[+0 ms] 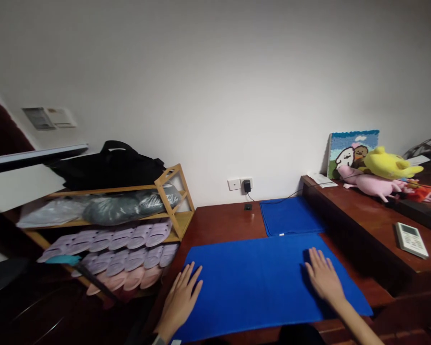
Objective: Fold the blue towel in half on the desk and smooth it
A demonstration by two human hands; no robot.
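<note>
A blue cloth [255,287], much like a towel, lies spread out flat on the reddish-brown wooden table [219,220]. On its left edge rests my left hand [181,297], palm down with the fingers apart. My right hand [323,275] is palm down over the right part of the cloth, fingers stretched out. Neither hand grips anything. Behind the spread cloth, a folded blue cloth [290,215] lies near the wall, with a small white tag at its front edge.
At left stands a wooden rack [174,201] with several slippers [129,237] and a black bag [111,167] on top. A raised ledge at right holds a white remote [412,240], plush toys [388,163] and a dog picture [354,148]. A black plug [247,185] sits in the wall socket.
</note>
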